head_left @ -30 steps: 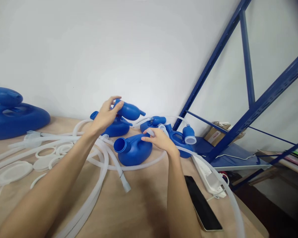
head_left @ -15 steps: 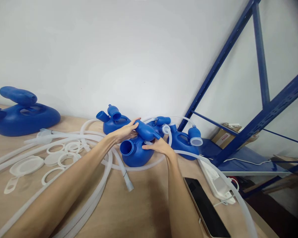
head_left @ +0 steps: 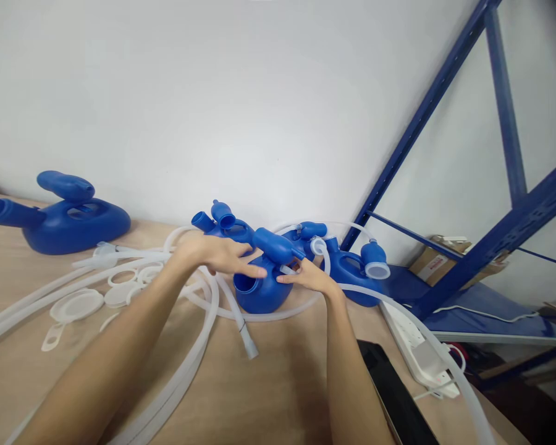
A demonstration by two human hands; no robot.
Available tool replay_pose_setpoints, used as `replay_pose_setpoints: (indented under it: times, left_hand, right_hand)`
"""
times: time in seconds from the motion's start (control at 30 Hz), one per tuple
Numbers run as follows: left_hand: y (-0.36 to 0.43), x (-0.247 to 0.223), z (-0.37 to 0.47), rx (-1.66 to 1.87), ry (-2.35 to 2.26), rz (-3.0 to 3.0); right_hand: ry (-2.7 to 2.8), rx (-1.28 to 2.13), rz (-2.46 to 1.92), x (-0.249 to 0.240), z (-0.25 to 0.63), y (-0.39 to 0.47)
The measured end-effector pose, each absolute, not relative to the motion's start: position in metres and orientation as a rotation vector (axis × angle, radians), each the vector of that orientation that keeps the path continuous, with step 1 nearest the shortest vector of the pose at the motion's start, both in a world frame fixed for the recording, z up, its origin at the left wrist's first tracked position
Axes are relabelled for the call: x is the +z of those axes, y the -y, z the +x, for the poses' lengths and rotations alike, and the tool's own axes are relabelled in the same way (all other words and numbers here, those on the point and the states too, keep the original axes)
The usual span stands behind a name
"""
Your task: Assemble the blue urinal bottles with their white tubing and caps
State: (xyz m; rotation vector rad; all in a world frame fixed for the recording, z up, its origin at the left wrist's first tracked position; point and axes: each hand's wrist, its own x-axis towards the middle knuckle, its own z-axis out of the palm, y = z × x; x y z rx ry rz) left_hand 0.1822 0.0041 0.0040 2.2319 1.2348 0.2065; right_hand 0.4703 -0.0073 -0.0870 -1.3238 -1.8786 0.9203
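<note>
In the middle of the table stands a blue plastic urinal bottle (head_left: pixel 264 295), its round open mouth facing left and towards me. A smaller blue bulb-shaped piece (head_left: pixel 273 244) with a narrow tip lies across its top. My right hand (head_left: pixel 309 276) grips the bottle's right side, thumb on the front and the other fingers hidden behind. Over the bottle's mouth, my left hand (head_left: pixel 215 253) is open, fingers stretched and thumb apart; whether the thumb touches the rim I cannot tell. Beside the bottle lies the end of a clear tube (head_left: pixel 248 343) with a connector.
More blue urinal bottles stand behind, at right (head_left: pixel 352 278) and far left (head_left: pixel 74 228). Long clear hoses (head_left: pixel 189 358) loop across the table. White lids (head_left: pixel 78 305) and rings lie left. A phone (head_left: pixel 393 389) and power strip (head_left: pixel 417 352) lie right, beside a blue metal rack (head_left: pixel 426 80).
My left hand has let go of the bulb-shaped piece and moved left and down towards the bottle's mouth. My right hand stays on the bottle. The view has turned slightly left.
</note>
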Motion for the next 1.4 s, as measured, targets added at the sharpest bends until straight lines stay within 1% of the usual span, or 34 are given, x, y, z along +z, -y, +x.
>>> replay_pose_setpoints:
  times: [0.07, 0.13, 0.23, 0.33, 0.37, 0.43, 0.53, 0.6, 0.67, 0.7, 0.77, 0.83, 1.0, 1.23, 1.4]
  left_hand:
    - [0.009, 0.001, 0.199, 0.078, -1.204, 2.35]
    - [0.013, -0.005, 0.217, 0.03, -1.176, 2.459]
    - [0.005, -0.007, 0.224, 0.107, -1.126, 2.574]
    - [-0.007, 0.01, 0.194, 0.269, -1.058, 2.62]
    - [-0.008, 0.019, 0.179, 0.344, -1.045, 2.615]
    - [-0.005, 0.038, 0.146, 0.684, -1.091, 2.497]
    - [0.009, 0.057, 0.104, 1.186, -1.388, 2.256]
    - [0.015, 0.062, 0.083, 1.492, -1.643, 2.057]
    - [0.013, 0.059, 0.067, 1.731, -1.92, 1.887]
    - [0.008, 0.055, 0.06, 1.789, -2.058, 1.822]
    - [-0.006, 0.045, 0.047, 1.771, -2.277, 1.73]
    - [-0.022, 0.032, 0.036, 1.656, -2.367, 1.638]
    - [-0.058, -0.007, 0.022, 1.593, -2.235, 1.418]
    - [-0.095, -0.061, 0.023, 1.551, -2.065, 1.463]
    - [-0.102, -0.082, 0.034, 1.528, -2.034, 1.438]
  right_hand:
    - [1.879, 0.911, -1.34, -0.084, 0.469, 0.009]
    - [1.898, 0.895, -1.381, -0.079, 0.468, 0.013]
    - [1.917, 0.8, -1.539, -0.068, 0.474, 0.02]
    - [1.885, 0.68, -1.617, -0.055, 0.485, 0.028]
    - [1.871, 0.644, -1.616, -0.051, 0.489, 0.03]
    - [1.848, 0.562, -1.608, -0.045, 0.496, 0.035]
    - [1.845, 0.432, -1.583, -0.038, 0.501, 0.04]
    - [1.877, 0.365, -1.544, -0.037, 0.501, 0.041]
    - [1.916, 0.298, -1.509, -0.036, 0.498, 0.04]
    - [1.932, 0.27, -1.494, -0.036, 0.495, 0.039]
    - [1.955, 0.237, -1.471, -0.036, 0.489, 0.038]
    - [1.971, 0.21, -1.449, -0.036, 0.484, 0.036]
    - [1.969, 0.179, -1.493, -0.04, 0.478, 0.033]
    - [1.937, 0.001, -1.487, -0.037, 0.473, 0.034]
    - [1.873, -0.108, -1.386, -0.028, 0.461, 0.039]
